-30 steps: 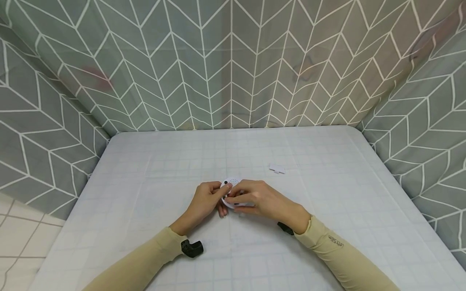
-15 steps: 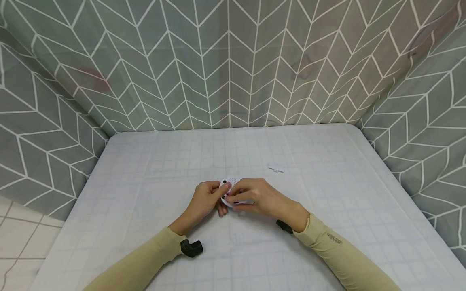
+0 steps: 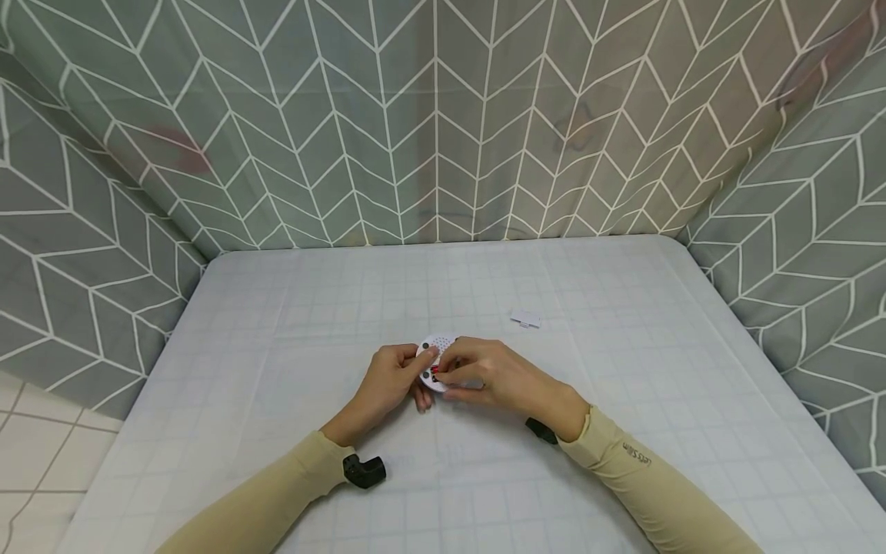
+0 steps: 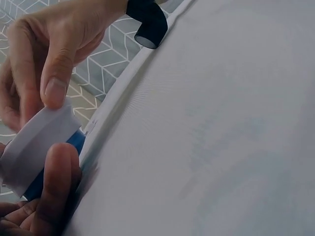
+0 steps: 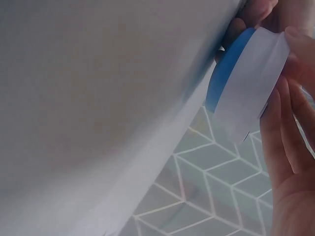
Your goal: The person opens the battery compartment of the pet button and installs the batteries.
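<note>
A round white plastic device (image 3: 443, 342) with a blue face (image 5: 230, 69) is held between both hands, its back with small speaker holes turned up. My left hand (image 3: 396, 380) grips its left side, thumb on the back and fingers beneath. My right hand (image 3: 501, 377) curls over the right side, thumb at the rim and fingertips bent into the back near a small red part (image 3: 435, 369). The fingers hide most of that part. In the left wrist view, the right thumb (image 4: 55, 91) touches the white edge, while left fingers (image 4: 59, 172) lie along the blue side.
A small white rectangular cover (image 3: 526, 318) with a tab lies on the table behind and right of the hands. The white cloth-covered table (image 3: 332, 292) meets a grey patterned curtain (image 3: 443, 154) at the back and sides.
The right fingers have shifted slightly on the back of the device, and more of the red part shows. The left hand keeps its grip.
</note>
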Available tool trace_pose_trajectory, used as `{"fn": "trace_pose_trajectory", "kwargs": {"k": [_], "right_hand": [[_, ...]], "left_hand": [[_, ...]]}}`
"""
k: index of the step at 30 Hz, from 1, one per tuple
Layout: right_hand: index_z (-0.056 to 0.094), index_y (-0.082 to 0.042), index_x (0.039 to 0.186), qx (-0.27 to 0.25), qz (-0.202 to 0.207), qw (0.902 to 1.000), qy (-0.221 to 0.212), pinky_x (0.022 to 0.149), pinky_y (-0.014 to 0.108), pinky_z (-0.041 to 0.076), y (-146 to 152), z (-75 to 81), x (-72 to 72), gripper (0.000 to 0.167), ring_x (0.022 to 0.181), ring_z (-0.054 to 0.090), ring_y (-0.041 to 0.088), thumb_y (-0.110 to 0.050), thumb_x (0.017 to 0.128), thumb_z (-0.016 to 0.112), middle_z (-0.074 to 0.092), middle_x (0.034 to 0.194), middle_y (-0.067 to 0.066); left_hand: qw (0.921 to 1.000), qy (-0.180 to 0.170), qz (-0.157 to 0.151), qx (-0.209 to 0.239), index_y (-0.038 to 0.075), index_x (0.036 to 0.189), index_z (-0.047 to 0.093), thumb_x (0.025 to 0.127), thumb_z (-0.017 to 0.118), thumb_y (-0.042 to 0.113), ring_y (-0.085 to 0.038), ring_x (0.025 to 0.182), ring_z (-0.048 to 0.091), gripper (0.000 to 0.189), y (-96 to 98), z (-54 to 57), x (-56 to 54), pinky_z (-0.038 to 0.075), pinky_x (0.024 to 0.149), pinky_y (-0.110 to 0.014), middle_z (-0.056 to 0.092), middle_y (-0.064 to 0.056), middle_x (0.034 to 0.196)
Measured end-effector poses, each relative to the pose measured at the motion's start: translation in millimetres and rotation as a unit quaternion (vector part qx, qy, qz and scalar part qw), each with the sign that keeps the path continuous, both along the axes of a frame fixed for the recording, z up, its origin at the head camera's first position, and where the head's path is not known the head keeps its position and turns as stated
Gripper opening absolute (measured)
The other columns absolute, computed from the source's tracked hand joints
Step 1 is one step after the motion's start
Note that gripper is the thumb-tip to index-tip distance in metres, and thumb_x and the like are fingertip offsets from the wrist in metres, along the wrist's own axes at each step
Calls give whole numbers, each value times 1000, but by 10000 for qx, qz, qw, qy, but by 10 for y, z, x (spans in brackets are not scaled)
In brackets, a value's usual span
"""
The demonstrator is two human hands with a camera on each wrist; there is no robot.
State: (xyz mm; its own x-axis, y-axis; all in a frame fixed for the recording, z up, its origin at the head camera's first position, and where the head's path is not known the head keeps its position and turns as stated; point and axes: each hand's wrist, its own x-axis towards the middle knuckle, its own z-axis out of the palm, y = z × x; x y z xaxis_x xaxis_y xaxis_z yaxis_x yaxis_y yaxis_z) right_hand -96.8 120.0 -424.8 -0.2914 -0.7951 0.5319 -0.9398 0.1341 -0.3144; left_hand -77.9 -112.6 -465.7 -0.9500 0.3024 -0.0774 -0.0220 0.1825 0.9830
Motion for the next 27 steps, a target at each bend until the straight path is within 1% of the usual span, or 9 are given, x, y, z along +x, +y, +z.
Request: {"fn": "trace_pose_trajectory", "kwargs": {"k": [3,9,15,23,27], "right_hand": [[83,-10,99,-34,-3,9999,-104,86,15,56,17,5,-13,13,96,69,10,-12,87,88,71,108,2],[83,-10,106,-44,53,9997,-255,87,16,56,37,2,-32,19,98,69,11,-13,88,88,71,111,2],[83,-9,107,-36,67,9994,-342,87,16,57,42,-21,-40,22,98,70,12,-13,87,89,71,110,3],[83,-9,106,-124,-24,9956,-924,87,16,58,38,-11,-30,21,99,71,9,-14,87,89,73,108,2],[82,-8,105,-382,58,9933,-1093,84,20,60,38,-24,-39,21,95,73,12,-10,85,90,74,108,3]], "left_hand": [[10000,-15,-8,-10,-1,91,67,107,63,43,-23,47,68,47,0,-3,-5,60,50,-36,71,-13,60],[10000,-62,66,-35,0,90,68,106,64,43,-24,46,68,46,6,1,-4,60,50,-36,71,-13,59],[9999,-69,112,-6,1,87,66,105,65,44,-24,46,68,47,10,-2,7,60,49,-36,70,-12,58],[9999,-94,59,33,1,88,66,104,66,47,-24,46,68,48,8,2,11,60,50,-38,71,-13,59],[9999,-113,-7,54,1,90,66,104,65,48,-24,47,68,49,9,7,5,61,50,-39,71,-14,60]]}}
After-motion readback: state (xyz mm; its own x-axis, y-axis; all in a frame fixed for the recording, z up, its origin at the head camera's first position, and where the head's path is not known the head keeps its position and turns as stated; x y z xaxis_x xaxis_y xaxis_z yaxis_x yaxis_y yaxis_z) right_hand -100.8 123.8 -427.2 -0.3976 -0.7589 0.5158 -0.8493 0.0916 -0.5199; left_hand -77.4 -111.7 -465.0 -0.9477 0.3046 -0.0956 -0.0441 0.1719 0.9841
